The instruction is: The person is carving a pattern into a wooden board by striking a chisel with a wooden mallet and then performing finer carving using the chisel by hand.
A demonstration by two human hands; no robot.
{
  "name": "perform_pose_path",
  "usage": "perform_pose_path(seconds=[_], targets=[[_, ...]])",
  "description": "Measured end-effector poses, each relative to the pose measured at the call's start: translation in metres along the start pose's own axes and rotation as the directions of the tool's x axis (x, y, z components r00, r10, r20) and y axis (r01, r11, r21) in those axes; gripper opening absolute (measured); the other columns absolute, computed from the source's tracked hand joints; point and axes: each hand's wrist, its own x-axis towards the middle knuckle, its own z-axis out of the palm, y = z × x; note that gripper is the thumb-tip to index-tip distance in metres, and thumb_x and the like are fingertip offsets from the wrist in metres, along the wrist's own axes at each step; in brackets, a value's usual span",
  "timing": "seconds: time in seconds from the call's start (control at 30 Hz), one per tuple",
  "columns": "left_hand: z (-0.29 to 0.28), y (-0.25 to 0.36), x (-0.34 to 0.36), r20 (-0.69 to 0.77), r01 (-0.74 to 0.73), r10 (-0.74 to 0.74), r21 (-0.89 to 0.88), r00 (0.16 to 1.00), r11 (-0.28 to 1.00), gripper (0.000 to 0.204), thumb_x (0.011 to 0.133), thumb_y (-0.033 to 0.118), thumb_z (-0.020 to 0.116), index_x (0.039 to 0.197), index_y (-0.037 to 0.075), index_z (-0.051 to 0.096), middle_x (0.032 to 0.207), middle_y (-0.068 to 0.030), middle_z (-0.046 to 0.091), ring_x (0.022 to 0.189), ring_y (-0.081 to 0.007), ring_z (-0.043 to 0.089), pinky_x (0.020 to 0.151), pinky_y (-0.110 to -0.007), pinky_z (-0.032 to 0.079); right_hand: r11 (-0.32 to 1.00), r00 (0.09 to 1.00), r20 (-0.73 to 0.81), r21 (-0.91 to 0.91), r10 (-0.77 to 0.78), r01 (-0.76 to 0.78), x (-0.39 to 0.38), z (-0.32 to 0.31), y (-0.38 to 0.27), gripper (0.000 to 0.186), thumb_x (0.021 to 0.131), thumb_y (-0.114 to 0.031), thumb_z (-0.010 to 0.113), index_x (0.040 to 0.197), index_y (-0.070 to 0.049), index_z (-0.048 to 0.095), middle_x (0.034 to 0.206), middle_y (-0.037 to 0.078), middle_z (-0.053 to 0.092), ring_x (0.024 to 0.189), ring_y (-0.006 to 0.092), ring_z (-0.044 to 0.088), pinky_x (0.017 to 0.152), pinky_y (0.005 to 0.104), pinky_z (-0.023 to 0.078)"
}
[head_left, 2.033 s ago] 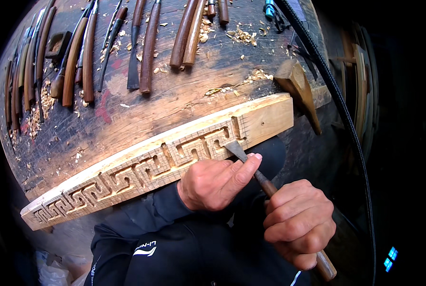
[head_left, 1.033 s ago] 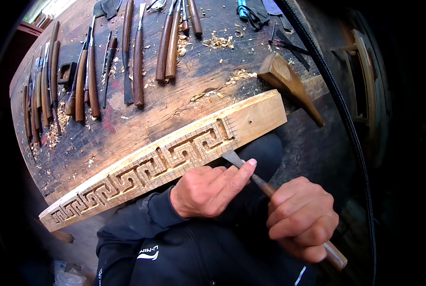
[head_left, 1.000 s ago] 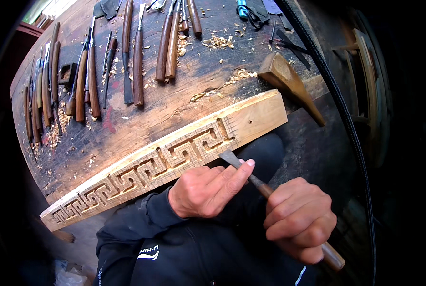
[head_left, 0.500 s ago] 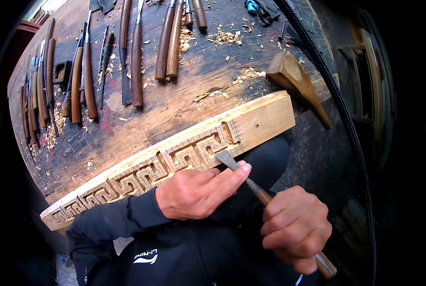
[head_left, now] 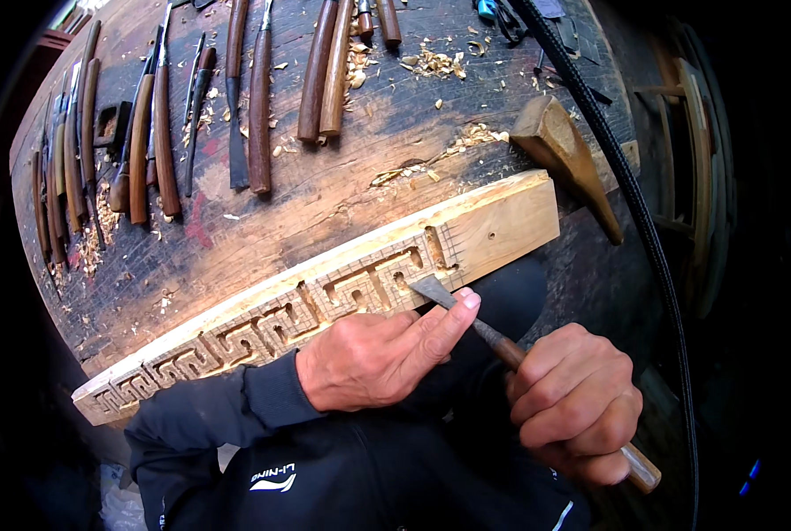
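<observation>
A long pale board [head_left: 488, 234] lies diagonally along the bench's near edge, carved with an angular key pattern over a pencilled grid. My right hand [head_left: 572, 398] is wrapped round the wooden handle of a flat chisel [head_left: 438, 294], whose wide blade tip is at the pattern near its right end. My left hand [head_left: 378, 354] rests at the board's lower edge, its fingers on the chisel's metal shank, steering it. A wooden mallet [head_left: 550, 146] lies beyond the board's right end.
The worn bench [head_left: 254, 234] carries rows of carving tools [head_left: 258, 124], a small dark block [head_left: 112, 124], wood shavings [head_left: 435, 64] and a blue item with a cord [head_left: 493, 18]. A thick black hose [head_left: 625, 177] hangs down the right. Curved wooden pieces [head_left: 696, 203] stand beyond the bench.
The chisel tip shifted down and left off the pattern, and now has moved back up and right onto it, both hands still gripping. The view has shifted slightly.
</observation>
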Motion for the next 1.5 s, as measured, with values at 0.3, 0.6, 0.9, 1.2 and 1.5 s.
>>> perform_pose_path(seconds=[0.3,0.6,0.9,1.2,1.5], targets=[[-0.002,0.000,-0.006,0.053,0.040,-0.038,-0.046,0.998,0.998,0.083,0.100,0.017,0.082,0.166,-0.014,0.042,0.141,-0.0248,0.076,0.099,-0.0306,0.084,0.077,-0.036,0.069,0.998,0.999,0.036,-0.053,0.017,-0.015,0.017,0.011,0.013,0.054,0.121,-0.031,0.056,0.072,-0.012,0.044,0.053,0.003,0.061,0.032,0.0090,0.044,0.033,0.0231,0.033],[0.012,-0.003,-0.001,-0.177,-0.042,0.026,-0.084,0.984,0.996,0.083,0.094,0.018,0.086,0.164,-0.009,0.050,0.090,-0.0079,0.073,0.066,-0.0219,0.072,0.056,-0.036,0.057,0.983,0.984,0.146,-0.163,0.105,-0.081,0.018,0.018,0.008,0.059,0.120,-0.028,0.057,0.066,-0.011,0.039,0.053,0.006,0.060,0.033,0.0129,0.044,0.033,0.0287,0.035],[-0.020,0.018,0.001,-0.346,0.008,-0.087,-0.223,0.934,0.975,0.031,0.088,0.001,0.085,0.117,0.002,0.078,0.074,-0.0072,0.072,0.059,-0.0250,0.072,0.052,-0.039,0.055,0.989,0.998,0.017,-0.134,0.064,-0.061,0.017,0.050,-0.003,0.056,0.115,-0.060,0.059,0.089,-0.012,0.045,0.060,0.004,0.063,0.042,0.0126,0.054,0.039,0.0255,0.041],[-0.025,0.035,-0.016,-0.235,-0.119,0.073,-0.186,0.969,0.975,0.045,0.092,0.007,0.085,0.135,-0.003,0.074,0.070,-0.0043,0.064,0.055,-0.0202,0.066,0.050,-0.037,0.050,0.918,0.922,0.381,0.338,0.068,-0.208,0.057,0.016,-0.009,0.046,0.118,-0.046,0.062,0.101,-0.004,0.052,0.083,0.019,0.076,0.048,0.0195,0.063,0.043,0.0307,0.050],[-0.026,0.016,-0.030,-0.068,-0.230,0.226,-0.071,0.972,0.970,0.072,0.093,0.010,0.074,0.161,-0.007,0.057,0.085,-0.0027,0.074,0.053,-0.0119,0.059,0.049,-0.029,0.051,0.994,0.988,-0.155,0.107,0.006,0.011,0.076,0.024,-0.014,0.050,0.111,-0.057,0.069,0.090,-0.015,0.053,0.070,0.002,0.066,0.038,0.0072,0.046,0.037,0.0191,0.033]])
